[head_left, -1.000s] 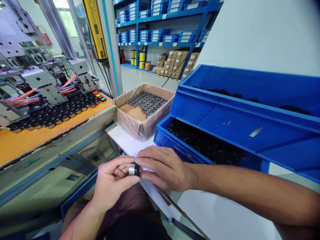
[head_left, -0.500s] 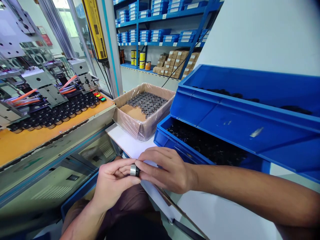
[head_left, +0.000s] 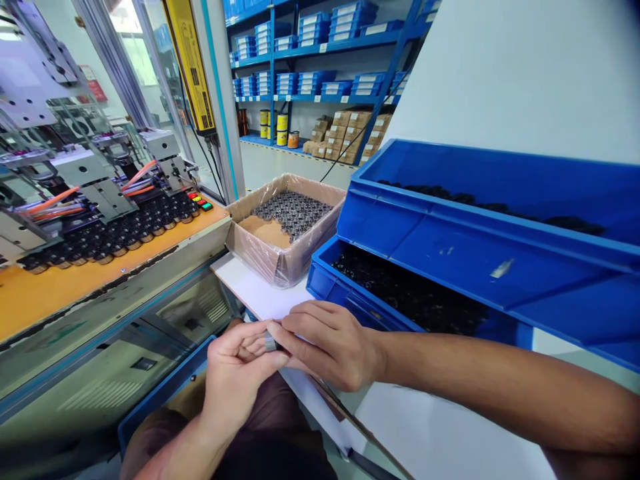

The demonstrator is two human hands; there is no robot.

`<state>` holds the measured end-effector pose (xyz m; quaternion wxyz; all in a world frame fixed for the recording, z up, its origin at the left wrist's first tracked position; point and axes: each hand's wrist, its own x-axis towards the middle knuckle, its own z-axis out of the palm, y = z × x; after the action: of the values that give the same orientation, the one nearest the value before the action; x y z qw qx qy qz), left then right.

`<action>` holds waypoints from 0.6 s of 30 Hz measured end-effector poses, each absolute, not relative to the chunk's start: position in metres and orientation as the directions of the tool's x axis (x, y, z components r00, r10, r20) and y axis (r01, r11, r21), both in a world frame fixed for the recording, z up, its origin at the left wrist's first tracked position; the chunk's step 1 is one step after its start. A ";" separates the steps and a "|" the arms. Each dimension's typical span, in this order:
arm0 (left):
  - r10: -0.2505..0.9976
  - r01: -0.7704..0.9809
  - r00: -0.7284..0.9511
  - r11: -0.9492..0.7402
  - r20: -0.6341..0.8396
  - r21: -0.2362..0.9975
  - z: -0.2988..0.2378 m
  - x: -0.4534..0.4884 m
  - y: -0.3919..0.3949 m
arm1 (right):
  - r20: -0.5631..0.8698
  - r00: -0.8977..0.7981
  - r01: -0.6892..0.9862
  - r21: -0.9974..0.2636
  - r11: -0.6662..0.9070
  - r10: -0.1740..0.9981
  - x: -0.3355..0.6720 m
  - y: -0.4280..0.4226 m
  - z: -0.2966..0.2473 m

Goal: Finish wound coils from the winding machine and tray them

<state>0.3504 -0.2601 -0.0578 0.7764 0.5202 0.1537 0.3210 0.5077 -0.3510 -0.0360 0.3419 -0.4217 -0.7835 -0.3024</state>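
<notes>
Between my two hands, over my lap, is a small silver and black cylindrical part [head_left: 271, 342]. My left hand [head_left: 231, 371] pinches it, with the thumb below and the fingers above. From the other side, the fingertips of my right hand [head_left: 333, 343] close on the part's dark end and cover much of it. Just beyond my hands, a plastic-lined carton [head_left: 255, 257] holds rows of small dark metal pieces, and bare cardboard shows at its near left.
At right, an upper blue bin [head_left: 430, 233] with black parts sits over a lower blue bin [head_left: 330, 283] full of small black pieces. To the left, a machine's orange worktop [head_left: 30, 300] carries rows of black-topped cylinders. Blue shelving [head_left: 340, 47] stands behind.
The view has shifted slightly. My hands stay together on the part, and my right fingers now cover more of its dark end.
</notes>
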 end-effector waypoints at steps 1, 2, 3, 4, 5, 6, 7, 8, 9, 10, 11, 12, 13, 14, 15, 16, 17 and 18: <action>0.686 -0.361 0.719 0.227 0.115 0.904 -0.059 0.351 -0.263 | 0.800 -0.397 0.872 0.176 0.456 0.450 0.507 -0.351 -0.036; 0.712 -0.376 0.688 0.186 0.139 0.908 -0.060 0.351 -0.265 | 0.811 -0.383 0.873 0.160 0.461 0.443 0.507 -0.351 -0.036; 0.733 -0.380 0.659 0.131 0.169 0.916 -0.060 0.351 -0.265 | 0.824 -0.363 0.870 0.134 0.474 0.435 0.506 -0.352 -0.037; 0.744 -0.377 0.635 0.062 0.210 0.924 -0.060 0.349 -0.264 | 0.835 -0.343 0.863 0.099 0.496 0.430 0.506 -0.352 -0.036; 0.739 -0.366 0.622 -0.020 0.260 0.930 -0.059 0.348 -0.261 | 0.844 -0.321 0.851 0.058 0.522 0.430 0.505 -0.353 -0.036; 0.715 -0.351 0.621 -0.112 0.321 0.929 -0.057 0.345 -0.258 | 0.849 -0.298 0.838 0.013 0.545 0.437 0.504 -0.354 -0.036; 0.672 -0.343 0.630 -0.209 0.389 0.916 -0.055 0.343 -0.254 | 0.848 -0.274 0.828 -0.032 0.560 0.453 0.503 -0.355 -0.036; 0.618 -0.340 0.641 -0.303 0.455 0.890 -0.053 0.342 -0.250 | 0.844 -0.252 0.822 -0.072 0.566 0.474 0.502 -0.356 -0.035; 0.565 -0.339 0.649 -0.385 0.510 0.858 -0.052 0.340 -0.246 | 0.836 -0.235 0.817 -0.106 0.567 0.495 0.501 -0.356 -0.035; 0.524 -0.338 0.649 -0.450 0.551 0.826 -0.050 0.339 -0.243 | 0.828 -0.223 0.811 -0.135 0.569 0.514 0.499 -0.356 -0.034; 0.504 -0.333 0.643 -0.493 0.576 0.804 -0.049 0.338 -0.242 | 0.818 -0.216 0.806 -0.160 0.570 0.534 0.498 -0.355 -0.034; 0.505 -0.321 0.634 -0.517 0.585 0.794 -0.049 0.338 -0.241 | 0.803 -0.221 0.800 -0.175 0.573 0.553 0.498 -0.354 -0.033; 0.521 -0.300 0.625 -0.526 0.580 0.796 -0.048 0.337 -0.240 | 0.787 -0.235 0.802 -0.175 0.572 0.570 0.498 -0.353 -0.032; 0.544 -0.274 0.618 -0.528 0.568 0.804 -0.048 0.336 -0.241 | 0.771 -0.256 0.816 -0.150 0.558 0.582 0.501 -0.353 -0.029; 0.566 -0.248 0.612 -0.526 0.552 0.814 -0.047 0.335 -0.241 | 0.759 -0.285 0.844 -0.091 0.528 0.585 0.505 -0.353 -0.026; 0.584 -0.223 0.608 -0.524 0.537 0.822 -0.047 0.332 -0.241 | 0.751 -0.316 0.877 -0.001 0.481 0.580 0.513 -0.353 -0.021; 0.597 -0.202 0.607 -0.522 0.525 0.828 -0.047 0.330 -0.241 | 0.744 -0.344 0.904 0.098 0.415 0.573 0.524 -0.354 -0.014; 0.604 -0.189 0.609 -0.520 0.515 0.833 -0.047 0.327 -0.241 | 0.740 -0.362 0.921 0.191 0.339 0.567 0.538 -0.356 -0.006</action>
<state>0.3270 -0.2413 -0.0465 0.4710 0.7633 0.1358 0.4209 0.5378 -0.3558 -0.0060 0.2881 -0.4858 -0.7659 -0.3073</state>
